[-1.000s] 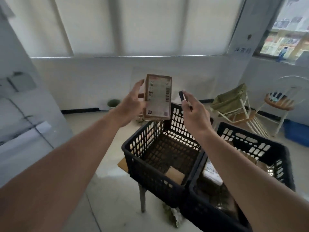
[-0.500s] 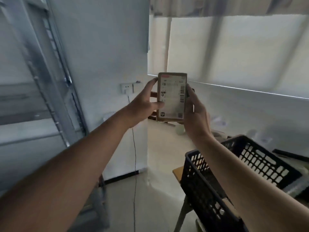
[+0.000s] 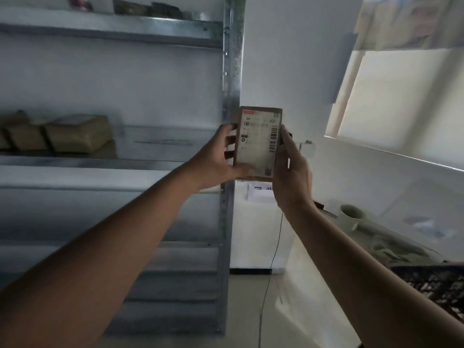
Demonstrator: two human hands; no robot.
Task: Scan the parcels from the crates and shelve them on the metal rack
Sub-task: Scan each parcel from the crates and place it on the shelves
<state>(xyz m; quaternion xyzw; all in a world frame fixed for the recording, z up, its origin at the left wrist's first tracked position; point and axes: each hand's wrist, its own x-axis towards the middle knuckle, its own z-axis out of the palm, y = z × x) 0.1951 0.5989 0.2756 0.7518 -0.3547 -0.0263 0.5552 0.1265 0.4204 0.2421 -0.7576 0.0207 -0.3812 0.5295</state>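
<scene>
Head view: two bare arms reach forward and hold a small cardboard parcel (image 3: 258,144) upright at chest height, its white shipping label with barcodes facing the camera. The left hand (image 3: 218,159) grasps the parcel's left edge and lower corner. The right hand (image 3: 292,177) wraps around the right edge; a dark object behind its fingers is too hidden to identify. Just behind stands a metal rack (image 3: 229,96), with brown wrapped parcels (image 3: 77,134) on its middle shelf. A black crate (image 3: 434,285) peeks in at lower right.
</scene>
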